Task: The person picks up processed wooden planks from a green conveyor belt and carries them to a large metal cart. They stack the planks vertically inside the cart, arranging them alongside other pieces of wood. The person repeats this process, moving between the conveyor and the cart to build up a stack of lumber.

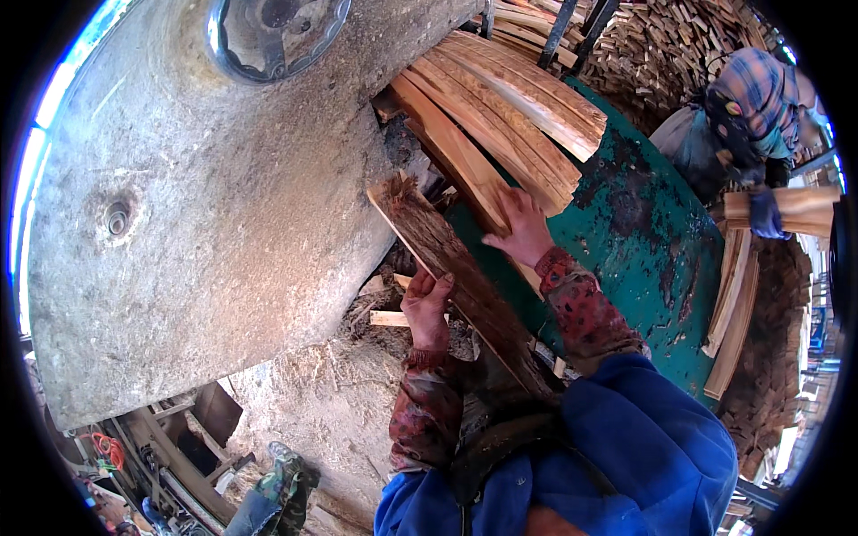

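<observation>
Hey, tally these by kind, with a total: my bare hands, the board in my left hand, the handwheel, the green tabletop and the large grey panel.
Left hand and right hand: 2
Bark-covered board: 1
Handwheel: 1
Green tabletop: 1
Grey panel: 1
Total: 6

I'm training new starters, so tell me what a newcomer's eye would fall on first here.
Probably the broad, dusty grey panel filling the left, with a handwheel at its top. Next, near the middle, the left hand grips a rough board and the right hand touches a plank. Then the worn green table, right of centre.
</observation>
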